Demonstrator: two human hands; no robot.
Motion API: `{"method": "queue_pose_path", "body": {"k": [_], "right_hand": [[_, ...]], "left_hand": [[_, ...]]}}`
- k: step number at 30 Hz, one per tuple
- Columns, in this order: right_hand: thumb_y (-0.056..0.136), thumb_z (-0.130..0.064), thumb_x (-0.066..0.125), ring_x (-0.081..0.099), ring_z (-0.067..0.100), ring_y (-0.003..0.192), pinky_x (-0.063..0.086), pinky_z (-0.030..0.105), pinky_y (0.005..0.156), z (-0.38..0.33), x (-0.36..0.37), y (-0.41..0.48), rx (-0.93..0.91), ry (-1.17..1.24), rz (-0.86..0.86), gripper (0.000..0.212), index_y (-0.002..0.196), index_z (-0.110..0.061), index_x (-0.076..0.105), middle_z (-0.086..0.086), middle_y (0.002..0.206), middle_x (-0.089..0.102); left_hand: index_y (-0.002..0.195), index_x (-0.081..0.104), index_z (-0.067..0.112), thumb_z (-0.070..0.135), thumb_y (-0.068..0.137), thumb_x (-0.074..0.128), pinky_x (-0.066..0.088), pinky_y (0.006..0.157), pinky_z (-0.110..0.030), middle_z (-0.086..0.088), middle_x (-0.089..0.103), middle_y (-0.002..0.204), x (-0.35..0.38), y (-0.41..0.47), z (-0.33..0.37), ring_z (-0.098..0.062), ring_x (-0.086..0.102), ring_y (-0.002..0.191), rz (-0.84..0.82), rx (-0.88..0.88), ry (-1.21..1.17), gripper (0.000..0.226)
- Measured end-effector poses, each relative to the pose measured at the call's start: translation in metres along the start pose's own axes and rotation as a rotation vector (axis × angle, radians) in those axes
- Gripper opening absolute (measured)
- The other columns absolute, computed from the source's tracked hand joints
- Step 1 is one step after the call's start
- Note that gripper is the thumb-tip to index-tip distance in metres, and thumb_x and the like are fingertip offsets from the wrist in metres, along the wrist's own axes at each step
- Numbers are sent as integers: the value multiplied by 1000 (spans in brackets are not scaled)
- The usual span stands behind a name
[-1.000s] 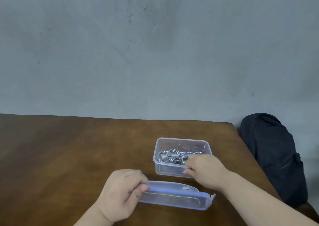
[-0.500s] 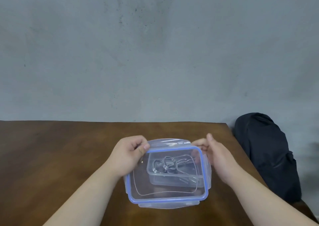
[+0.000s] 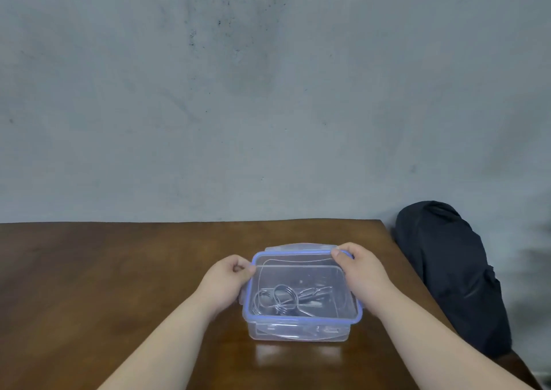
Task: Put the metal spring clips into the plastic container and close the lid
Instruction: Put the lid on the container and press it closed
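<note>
A clear plastic container [image 3: 298, 333] stands on the brown wooden table [image 3: 119, 285]. Several metal spring clips [image 3: 286, 298] lie inside it, seen through the plastic. The clear lid with a blue rim [image 3: 301, 319] rests flat on top of the container. My left hand [image 3: 228, 282] grips the lid's left edge near the far corner. My right hand [image 3: 362, 269] holds the lid's far right corner, thumb on top. The side latches are partly hidden by my hands.
A dark bag [image 3: 453, 273] sits just off the table's right edge, against the grey wall [image 3: 268, 91]. The table's right edge runs close to the container.
The lid was lifted from the table in front of the container, held tilted over it, and now lies flat on the container. Both hands moved with it.
</note>
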State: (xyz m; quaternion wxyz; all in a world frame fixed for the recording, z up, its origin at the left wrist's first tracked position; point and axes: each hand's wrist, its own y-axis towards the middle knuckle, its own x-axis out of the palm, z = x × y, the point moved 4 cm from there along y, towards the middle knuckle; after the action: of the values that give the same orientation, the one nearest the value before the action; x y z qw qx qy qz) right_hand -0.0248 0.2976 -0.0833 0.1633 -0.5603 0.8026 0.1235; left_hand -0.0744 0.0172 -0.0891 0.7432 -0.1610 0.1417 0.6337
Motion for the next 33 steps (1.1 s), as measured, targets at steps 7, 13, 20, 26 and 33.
{"method": "queue_pose_path", "body": {"k": [7, 13, 20, 26, 33], "right_hand": [[99, -37, 60, 64, 21, 76, 45, 35, 62, 15, 12, 12, 78, -274, 56, 24, 87, -16, 63, 1, 84, 70], [101, -38, 55, 66, 26, 74, 46, 35, 58, 17, 16, 11, 81, -344, 33, 26, 85, -18, 61, 4, 82, 69], [102, -37, 55, 64, 17, 75, 46, 33, 61, 18, 18, 10, 102, -280, -2, 23, 87, -22, 64, -2, 84, 71], [104, -35, 54, 63, 16, 84, 49, 33, 70, 21, 20, 11, 135, -186, -35, 20, 95, -21, 65, -1, 95, 70], [106, -27, 51, 68, 19, 103, 55, 46, 99, 31, 26, 10, 189, 47, -74, 19, 116, -30, 68, -4, 114, 72]], "left_hand": [[91, 68, 24, 27, 93, 68, 48, 61, -26, 0, 72, 89, 9, 7, -18, -14, 65, 69, 145, -107, 66, 3], [86, 74, 24, 18, 93, 64, 53, 64, -29, 1, 78, 82, 9, 3, -22, -19, 73, 74, 131, -143, 15, 14], [85, 70, 20, 13, 88, 61, 59, 78, -38, 3, 76, 83, 11, 2, -12, -19, 72, 81, 175, -184, 95, 13], [102, 68, 22, 11, 93, 55, 61, 76, -37, 4, 75, 95, 21, 5, -10, -17, 72, 85, 104, -208, 26, 19], [133, 53, 40, 4, 98, 41, 64, 73, -36, 5, 73, 106, 36, 2, -18, -19, 77, 82, 72, -218, -130, 52]]}}
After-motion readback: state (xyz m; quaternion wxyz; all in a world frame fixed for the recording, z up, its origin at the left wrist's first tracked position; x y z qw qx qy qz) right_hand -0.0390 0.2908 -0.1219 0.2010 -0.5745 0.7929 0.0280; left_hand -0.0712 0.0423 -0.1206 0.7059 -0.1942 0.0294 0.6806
